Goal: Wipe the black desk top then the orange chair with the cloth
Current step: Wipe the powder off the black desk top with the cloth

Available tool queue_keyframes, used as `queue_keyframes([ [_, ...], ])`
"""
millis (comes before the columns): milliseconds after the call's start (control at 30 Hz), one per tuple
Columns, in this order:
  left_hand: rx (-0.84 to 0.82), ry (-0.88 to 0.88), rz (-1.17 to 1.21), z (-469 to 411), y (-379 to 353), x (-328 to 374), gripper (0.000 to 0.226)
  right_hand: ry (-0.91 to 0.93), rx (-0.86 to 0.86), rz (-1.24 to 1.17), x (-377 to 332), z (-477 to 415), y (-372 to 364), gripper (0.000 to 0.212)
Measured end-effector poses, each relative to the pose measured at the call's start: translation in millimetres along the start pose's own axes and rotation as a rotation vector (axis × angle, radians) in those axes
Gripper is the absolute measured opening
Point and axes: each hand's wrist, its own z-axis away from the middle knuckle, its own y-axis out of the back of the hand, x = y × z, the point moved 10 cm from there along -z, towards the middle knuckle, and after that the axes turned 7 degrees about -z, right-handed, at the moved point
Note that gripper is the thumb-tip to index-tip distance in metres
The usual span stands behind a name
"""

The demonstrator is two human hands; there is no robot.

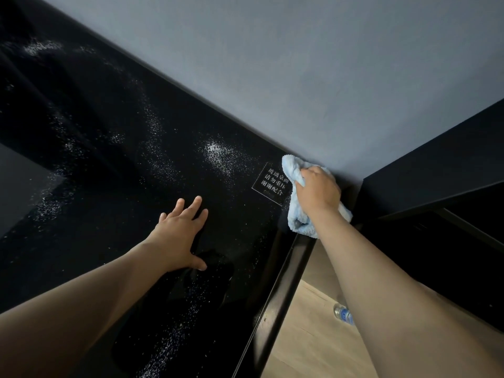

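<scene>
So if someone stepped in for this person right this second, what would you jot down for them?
Left hand: open, flat on the black desk top, fingers spread.
Right hand: grips the light blue cloth, pressed into the desk's far right corner by the wall.
Done: little that shows; white specks lie across most of the top.
Left: wipe the whole top, including round the white-lettered sticker, then the orange chair, which is out of view.
Note: a water bottle is on the floor below.
</scene>
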Motion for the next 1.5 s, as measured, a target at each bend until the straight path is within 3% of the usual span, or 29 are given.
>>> queue_keyframes([
  [500, -0.019, -0.003, -0.033, 0, 2, 1, 0.117, 0.041, -0.032, 0.001, -12, 46, -8, 0.021],
  [867, -0.039, -0.01, -0.051, 3, 6, 2, 0.115, 0.068, -0.096, 0.001, -23, 92, -20, 0.035],
  [1500, -0.008, -0.074, -0.044, 6, 5, -2, 0.116, 0.076, -0.091, 0.022, -44, 143, -27, 0.039],
])
